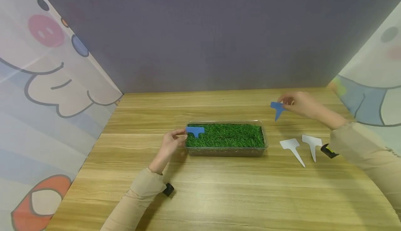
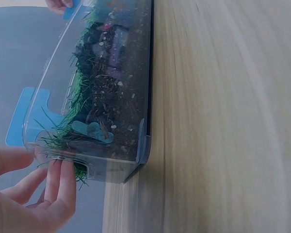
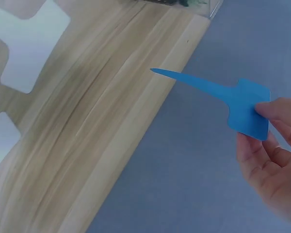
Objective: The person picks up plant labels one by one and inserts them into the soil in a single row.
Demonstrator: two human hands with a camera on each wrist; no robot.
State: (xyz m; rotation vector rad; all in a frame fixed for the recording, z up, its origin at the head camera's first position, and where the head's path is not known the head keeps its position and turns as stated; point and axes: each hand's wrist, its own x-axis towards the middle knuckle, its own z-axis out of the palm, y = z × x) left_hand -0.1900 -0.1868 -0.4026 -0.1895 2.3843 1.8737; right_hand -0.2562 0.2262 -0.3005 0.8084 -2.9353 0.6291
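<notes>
A clear plastic planter box (image 1: 227,151) stands on the table, filled with dark soil and topped with green grass (image 1: 232,135). My left hand (image 1: 170,142) holds its left end, fingertips at the rim and end wall in the left wrist view. One blue T-shaped plant label (image 1: 195,130) stands upright in the grass near that end; its head rises above the rim in the left wrist view. To the right of the box, my right hand (image 1: 302,104) is raised over the table, pinching a second blue plant label (image 3: 250,109) by its head, its pointed stem free.
Two white T-shaped plant labels, the left one (image 1: 292,144) and the right one (image 1: 312,143), lie on the wooden table (image 1: 219,189) right of the box. A grey wall (image 1: 213,36) rises behind, with cartoon-printed panels on both sides.
</notes>
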